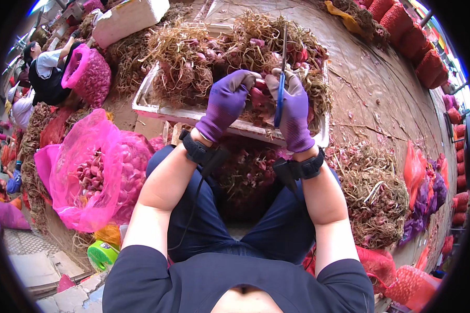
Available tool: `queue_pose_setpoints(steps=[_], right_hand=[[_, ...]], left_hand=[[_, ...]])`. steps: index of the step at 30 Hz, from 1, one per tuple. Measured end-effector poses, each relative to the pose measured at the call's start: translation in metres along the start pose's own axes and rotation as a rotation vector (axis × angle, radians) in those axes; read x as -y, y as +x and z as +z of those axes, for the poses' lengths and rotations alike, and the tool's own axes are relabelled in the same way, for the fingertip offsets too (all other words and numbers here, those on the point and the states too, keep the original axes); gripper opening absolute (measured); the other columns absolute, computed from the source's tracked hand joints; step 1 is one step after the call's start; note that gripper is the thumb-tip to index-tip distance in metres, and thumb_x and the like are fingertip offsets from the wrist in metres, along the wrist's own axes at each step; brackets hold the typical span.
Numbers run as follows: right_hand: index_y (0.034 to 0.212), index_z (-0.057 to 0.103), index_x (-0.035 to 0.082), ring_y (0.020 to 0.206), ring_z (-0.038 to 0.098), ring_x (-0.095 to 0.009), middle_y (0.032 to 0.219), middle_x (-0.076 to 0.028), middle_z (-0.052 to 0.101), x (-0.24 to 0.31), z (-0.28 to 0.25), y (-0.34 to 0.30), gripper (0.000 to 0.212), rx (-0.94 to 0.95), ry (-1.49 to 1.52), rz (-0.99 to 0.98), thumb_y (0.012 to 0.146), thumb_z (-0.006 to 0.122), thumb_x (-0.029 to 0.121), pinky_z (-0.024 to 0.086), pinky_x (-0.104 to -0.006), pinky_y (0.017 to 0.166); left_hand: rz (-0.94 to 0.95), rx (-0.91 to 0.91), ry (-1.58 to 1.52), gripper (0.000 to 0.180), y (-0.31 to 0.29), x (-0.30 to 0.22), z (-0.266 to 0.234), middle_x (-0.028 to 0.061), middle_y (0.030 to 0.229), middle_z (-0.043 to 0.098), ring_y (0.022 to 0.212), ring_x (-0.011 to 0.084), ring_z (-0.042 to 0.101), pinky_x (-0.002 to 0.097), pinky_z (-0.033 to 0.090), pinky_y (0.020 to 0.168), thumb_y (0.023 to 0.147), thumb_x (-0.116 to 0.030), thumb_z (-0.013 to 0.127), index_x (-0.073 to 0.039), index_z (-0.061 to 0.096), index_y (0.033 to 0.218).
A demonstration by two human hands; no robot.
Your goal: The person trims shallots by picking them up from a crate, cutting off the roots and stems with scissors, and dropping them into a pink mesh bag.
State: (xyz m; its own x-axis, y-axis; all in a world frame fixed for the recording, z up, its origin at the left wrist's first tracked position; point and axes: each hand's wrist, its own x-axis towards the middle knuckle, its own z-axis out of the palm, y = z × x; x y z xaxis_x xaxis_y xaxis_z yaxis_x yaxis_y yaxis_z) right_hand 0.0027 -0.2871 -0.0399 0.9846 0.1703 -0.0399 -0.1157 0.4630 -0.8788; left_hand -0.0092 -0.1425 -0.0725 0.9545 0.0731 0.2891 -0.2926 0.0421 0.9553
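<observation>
Both my hands wear purple gloves and work over a white foam tray [156, 110] heaped with red shallots and their dry stalks [193, 57]. My left hand [225, 101] pinches a shallot [258, 97] between the two hands. My right hand [293, 109] grips blue-handled scissors [282, 78], blades pointing up and away from me. Black bands circle both wrists. Trimmed shallots lie between my knees [245, 172].
An open pink mesh sack of shallots [96, 172] stands at my left knee. A pile of cut stalks [376, 198] lies to my right. Red mesh sacks [418, 47] line the far right. Other people sit at the far left [44, 73] beside another pink sack [89, 73].
</observation>
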Motion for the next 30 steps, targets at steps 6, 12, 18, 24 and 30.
queue_pose_setpoints(steps=[6, 12, 18, 24, 30], right_hand=[[0.116, 0.056, 0.003, 0.091, 0.062, -0.011, 0.103, -0.002, 0.062, -0.006, -0.025, 0.009, 0.028, 0.205, -0.211, -0.098, 0.095, 0.061, 0.020, 0.053, -0.0251, 0.075], [0.121, 0.047, -0.002, 0.081, 0.067, -0.014, 0.094, -0.010, 0.065, -0.001, -0.003, 0.000, 0.038, 0.132, -0.136, -0.058, 0.090, 0.065, 0.007, 0.058, -0.0242, 0.067], [0.124, 0.041, 0.001, 0.091, 0.070, -0.026, 0.105, -0.020, 0.065, -0.005, -0.021, 0.011, 0.037, 0.101, 0.232, 0.127, 0.091, 0.059, 0.001, 0.059, -0.0310, 0.074], [0.131, 0.034, 0.004, 0.095, 0.069, -0.026, 0.106, -0.018, 0.064, -0.006, -0.016, 0.010, 0.048, 0.067, 0.105, -0.051, 0.091, 0.058, -0.002, 0.059, -0.0280, 0.070], [0.127, 0.045, 0.001, 0.082, 0.067, -0.015, 0.107, -0.016, 0.064, -0.008, -0.002, -0.002, 0.043, -0.004, -0.068, -0.148, 0.087, 0.060, -0.006, 0.059, -0.0247, 0.070]], left_hand=[[-0.038, -0.016, -0.094, 0.015, 0.006, 0.013, -0.007, 0.0054, 0.087, 0.067, 0.078, 0.0099, 0.061, 0.0250, 0.051, 0.072, 0.095, -0.012, 0.056, -0.002, 0.066, 0.099], [-0.020, -0.005, 0.381, 0.027, 0.002, -0.002, -0.009, 0.0069, 0.094, 0.068, 0.078, 0.0121, 0.067, 0.0257, 0.057, 0.068, 0.101, -0.020, 0.049, 0.001, 0.061, 0.113], [-0.243, 0.133, -0.366, 0.036, 0.007, 0.002, -0.021, 0.0022, 0.086, 0.066, 0.070, 0.0089, 0.061, 0.0233, 0.052, 0.063, 0.099, -0.036, 0.052, -0.005, 0.063, 0.117], [0.151, 0.115, -0.007, 0.044, 0.005, -0.001, 0.002, 0.0040, 0.107, 0.065, 0.093, 0.0073, 0.061, 0.0219, 0.052, 0.080, 0.093, -0.016, 0.064, -0.003, 0.051, 0.132], [0.096, 0.025, -0.123, 0.026, 0.001, -0.004, -0.001, 0.0057, 0.106, 0.067, 0.094, 0.0093, 0.063, 0.0225, 0.052, 0.082, 0.092, -0.006, 0.063, 0.000, 0.060, 0.117]])
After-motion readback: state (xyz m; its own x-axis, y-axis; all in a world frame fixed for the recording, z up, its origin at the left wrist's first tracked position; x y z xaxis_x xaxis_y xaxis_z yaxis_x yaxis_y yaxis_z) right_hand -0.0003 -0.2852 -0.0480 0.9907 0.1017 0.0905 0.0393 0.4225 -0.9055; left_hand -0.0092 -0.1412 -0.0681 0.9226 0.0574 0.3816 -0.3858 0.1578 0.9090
